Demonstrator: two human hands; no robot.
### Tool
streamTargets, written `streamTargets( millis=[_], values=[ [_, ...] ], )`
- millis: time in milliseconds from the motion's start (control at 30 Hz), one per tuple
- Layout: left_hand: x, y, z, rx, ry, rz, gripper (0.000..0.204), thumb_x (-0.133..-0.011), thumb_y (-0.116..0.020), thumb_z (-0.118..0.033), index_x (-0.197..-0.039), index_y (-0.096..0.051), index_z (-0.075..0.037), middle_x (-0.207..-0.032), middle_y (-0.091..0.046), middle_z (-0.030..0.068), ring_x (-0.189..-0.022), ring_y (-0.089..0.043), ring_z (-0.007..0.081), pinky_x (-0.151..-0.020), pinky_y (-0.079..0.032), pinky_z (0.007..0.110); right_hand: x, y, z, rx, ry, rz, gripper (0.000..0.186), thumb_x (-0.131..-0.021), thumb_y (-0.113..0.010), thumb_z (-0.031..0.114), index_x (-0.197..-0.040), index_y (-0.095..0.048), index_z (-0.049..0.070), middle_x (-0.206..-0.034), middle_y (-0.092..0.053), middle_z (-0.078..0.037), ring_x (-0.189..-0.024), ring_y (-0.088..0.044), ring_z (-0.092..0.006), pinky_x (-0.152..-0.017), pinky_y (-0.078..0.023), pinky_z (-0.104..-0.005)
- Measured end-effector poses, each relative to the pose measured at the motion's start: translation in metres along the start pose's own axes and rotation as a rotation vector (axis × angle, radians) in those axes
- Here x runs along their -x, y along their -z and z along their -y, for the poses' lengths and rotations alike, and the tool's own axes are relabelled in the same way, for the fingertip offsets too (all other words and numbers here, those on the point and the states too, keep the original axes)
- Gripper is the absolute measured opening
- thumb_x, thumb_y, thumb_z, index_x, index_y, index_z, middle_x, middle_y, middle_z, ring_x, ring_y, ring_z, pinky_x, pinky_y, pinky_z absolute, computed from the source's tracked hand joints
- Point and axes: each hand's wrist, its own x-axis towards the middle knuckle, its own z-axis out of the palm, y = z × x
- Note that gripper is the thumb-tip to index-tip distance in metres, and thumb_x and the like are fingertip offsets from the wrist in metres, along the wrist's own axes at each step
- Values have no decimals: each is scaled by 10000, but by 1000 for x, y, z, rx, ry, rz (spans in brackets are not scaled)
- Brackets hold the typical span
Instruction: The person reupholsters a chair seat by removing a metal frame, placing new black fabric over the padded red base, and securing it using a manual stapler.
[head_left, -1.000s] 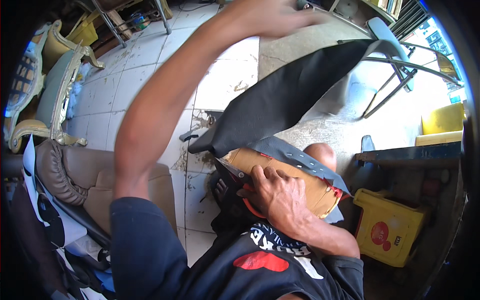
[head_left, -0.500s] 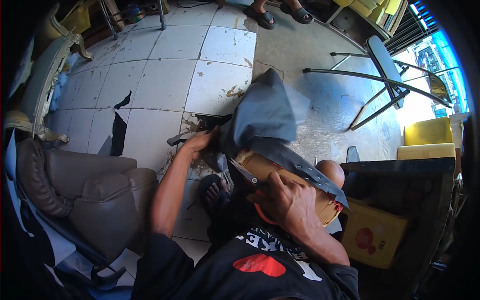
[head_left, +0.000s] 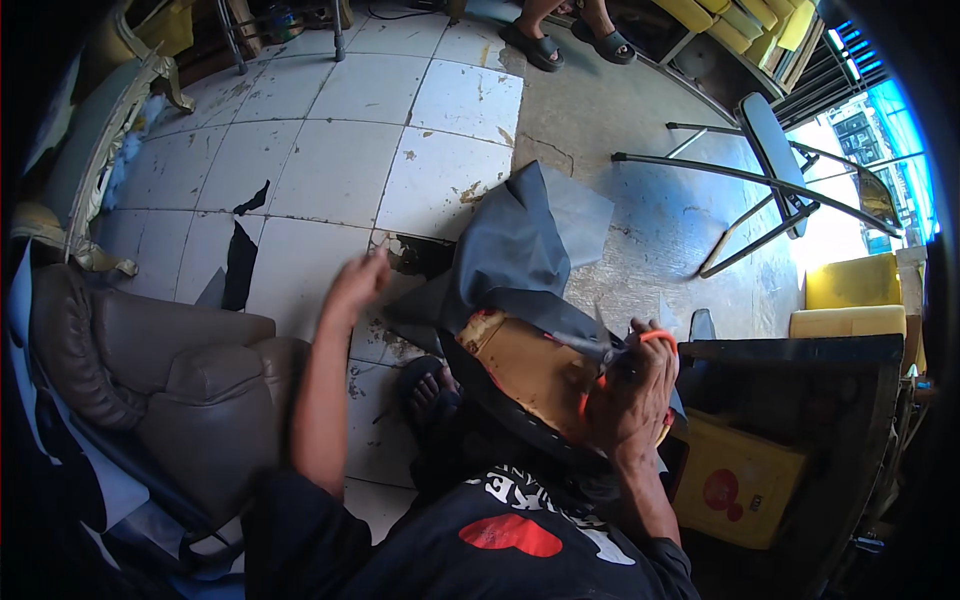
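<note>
Across my lap lies a tan board (head_left: 525,365), like a seat panel, with dark grey leatherette (head_left: 515,240) draped over its far end. Pale staple-like marks dot the dark strip along its near edge. My right hand (head_left: 640,400) grips scissors (head_left: 606,345) with orange handles above the panel's right part; the blades point away from me. To the left of the leatherette, my left hand (head_left: 357,285) is raised over the tiles with its fingers curled. What it may hold is hidden.
Black scraps (head_left: 239,265) lie on the white tiles (head_left: 320,170). A brown padded armchair (head_left: 200,370) stands at the left, a folding chair (head_left: 770,160) at the far right. Beside my right arm are a dark bench (head_left: 800,348) and a yellow crate (head_left: 740,480). Another person's sandalled feet (head_left: 570,45) are at the top.
My left hand has moved away from the leatherette, up and left; the dark strip beside it no longer shows. My right hand has swung right with the scissors, uncovering more of the tan board.
</note>
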Motion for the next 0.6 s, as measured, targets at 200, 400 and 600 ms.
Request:
streamTargets(
  millis=[200, 400, 600],
  values=[
    [26, -75, 127, 485, 285, 550, 1041, -977, -417, -834, -1504, -507, 60, -1450, -612, 237, -1336, -601, 358, -1106, -487, 529, 1, 10, -54, -422, -388, 334, 648, -729, -987, 394, -1112, -599, 45, -831, -681, -128, -722, -673, -324, -694, -560, -400],
    [85, -102, -18, 1115, -190, 326, 740, -1061, -547, -597, -1462, -555, 25, -1416, -648, 153, -1262, -644, 293, -1125, -486, 465, -36, 28, -122, -460, -184, 631, 639, -703, -1008, 370, -1043, -603, 12, -737, -605, -87, -645, -535, -216, -651, -499, -395],
    [87, -22, -102, 1072, -740, 197, 590, -1061, -612, -407, -1465, -553, 19, -1447, -632, 157, -1324, -606, 321, -1157, -452, 479, -44, 7, -105, -350, -110, 366, 689, -697, -984, 414, -1088, -601, -2, -886, -668, -133, -784, -669, -343, -737, -543, -439]
  ],
)
